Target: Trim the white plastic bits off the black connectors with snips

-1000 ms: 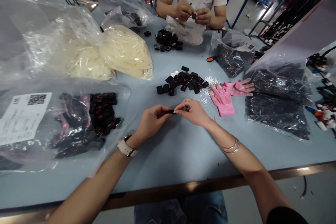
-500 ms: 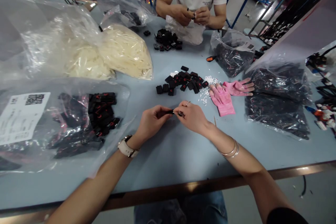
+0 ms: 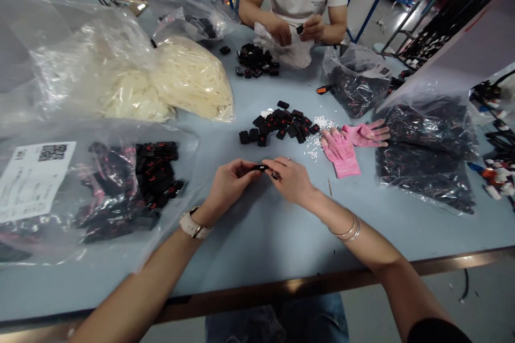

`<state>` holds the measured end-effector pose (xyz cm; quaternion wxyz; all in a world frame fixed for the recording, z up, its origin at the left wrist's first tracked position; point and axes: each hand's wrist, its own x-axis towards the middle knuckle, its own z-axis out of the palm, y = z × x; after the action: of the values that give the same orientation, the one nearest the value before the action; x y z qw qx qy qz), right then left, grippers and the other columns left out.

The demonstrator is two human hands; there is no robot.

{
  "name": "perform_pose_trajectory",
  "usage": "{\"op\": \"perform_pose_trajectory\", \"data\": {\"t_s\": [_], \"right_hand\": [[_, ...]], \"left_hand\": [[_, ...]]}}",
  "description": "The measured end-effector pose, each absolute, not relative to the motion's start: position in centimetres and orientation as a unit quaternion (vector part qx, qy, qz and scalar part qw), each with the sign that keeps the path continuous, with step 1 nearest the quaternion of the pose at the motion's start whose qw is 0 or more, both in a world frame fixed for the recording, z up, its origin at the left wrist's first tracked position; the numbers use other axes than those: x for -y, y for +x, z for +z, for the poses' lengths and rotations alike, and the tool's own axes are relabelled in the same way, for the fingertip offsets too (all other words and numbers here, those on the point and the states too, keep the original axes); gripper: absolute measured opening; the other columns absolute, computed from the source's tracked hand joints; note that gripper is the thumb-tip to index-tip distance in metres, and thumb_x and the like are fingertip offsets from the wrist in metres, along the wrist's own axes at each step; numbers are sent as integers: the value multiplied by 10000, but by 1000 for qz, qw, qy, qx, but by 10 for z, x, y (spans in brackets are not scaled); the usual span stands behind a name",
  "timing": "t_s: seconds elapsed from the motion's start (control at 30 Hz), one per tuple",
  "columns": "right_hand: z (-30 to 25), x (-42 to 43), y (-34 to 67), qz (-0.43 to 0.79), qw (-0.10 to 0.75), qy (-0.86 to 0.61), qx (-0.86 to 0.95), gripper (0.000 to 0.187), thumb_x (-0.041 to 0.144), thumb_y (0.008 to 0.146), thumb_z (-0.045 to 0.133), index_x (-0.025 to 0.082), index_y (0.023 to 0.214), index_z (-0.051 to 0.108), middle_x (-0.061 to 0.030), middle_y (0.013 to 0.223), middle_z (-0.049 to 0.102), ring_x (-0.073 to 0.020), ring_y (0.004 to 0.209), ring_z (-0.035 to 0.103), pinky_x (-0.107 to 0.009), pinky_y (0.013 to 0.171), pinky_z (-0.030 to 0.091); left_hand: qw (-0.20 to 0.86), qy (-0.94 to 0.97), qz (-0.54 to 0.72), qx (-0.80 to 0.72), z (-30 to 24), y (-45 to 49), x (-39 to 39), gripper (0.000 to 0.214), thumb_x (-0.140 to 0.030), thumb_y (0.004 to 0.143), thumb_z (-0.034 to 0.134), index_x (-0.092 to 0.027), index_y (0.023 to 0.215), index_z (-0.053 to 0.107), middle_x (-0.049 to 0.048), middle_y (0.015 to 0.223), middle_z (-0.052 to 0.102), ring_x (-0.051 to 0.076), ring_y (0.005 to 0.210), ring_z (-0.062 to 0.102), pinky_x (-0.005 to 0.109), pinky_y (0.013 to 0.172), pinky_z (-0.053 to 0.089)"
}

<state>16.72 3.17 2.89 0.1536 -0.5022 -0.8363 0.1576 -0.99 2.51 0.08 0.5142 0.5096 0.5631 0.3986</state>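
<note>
My left hand (image 3: 231,185) pinches a small black connector housing (image 3: 261,168) between thumb and fingers, just above the table. Two tiny pale spots show on the housing's upper face. My right hand (image 3: 292,179) meets its right end with closed fingertips. A small dark object (image 3: 276,175) pokes out from the curled fingers of that hand; its kind cannot be made out. Beyond both hands lies a loose pile of black connector housings (image 3: 281,122), some with red parts. Tiny white pieces (image 3: 311,147) are scattered at the pile's right side.
Pink gloves (image 3: 341,155) and a thin brown stick (image 3: 329,187) lie to the right. Bags of black parts (image 3: 426,155) stand farther right, with another open bag (image 3: 116,193) at left. Behind are bags of cream pieces (image 3: 193,77). Opposite, a co-worker's hands (image 3: 311,28) handle a black part.
The housing has tilted between my fingers, so a face with pale spots now shows. My right hand has shifted slightly left. The co-worker's hands have moved apart.
</note>
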Motion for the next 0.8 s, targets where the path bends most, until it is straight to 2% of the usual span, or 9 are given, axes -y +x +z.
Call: {"op": "perform_pose_trajectory", "data": {"t_s": [0.2, 0.6, 0.8], "right_hand": [[19, -32, 168, 144, 164, -496, 841, 251, 247, 950, 490, 246, 1085, 702, -55, 1047, 706, -150, 826, 627, -258, 690, 409], [25, -27, 163, 95, 77, -487, 865, 222, 188, 939, 464, 217, 989, 679, -47, 972, 696, -145, 733, 596, -275, 577, 302], [21, -27, 163, 118, 90, -499, 854, 219, 196, 939, 465, 213, 1001, 675, -60, 1004, 693, -150, 755, 605, -271, 600, 340]], "left_hand": [[521, 490, 404, -570, 0, -9, -25, 312, -420, 626, 755, -172, 794, 666, 15, 717, 702, 165, 659, 635, 279, 624, 495], [489, 524, 389, -579, 1, -7, -24, 246, -392, 652, 727, -190, 788, 692, 14, 717, 714, 167, 629, 628, 274, 591, 476], [481, 533, 387, -579, -2, -6, -24, 246, -406, 650, 713, -188, 759, 684, 17, 687, 704, 172, 614, 618, 280, 584, 463]]}}
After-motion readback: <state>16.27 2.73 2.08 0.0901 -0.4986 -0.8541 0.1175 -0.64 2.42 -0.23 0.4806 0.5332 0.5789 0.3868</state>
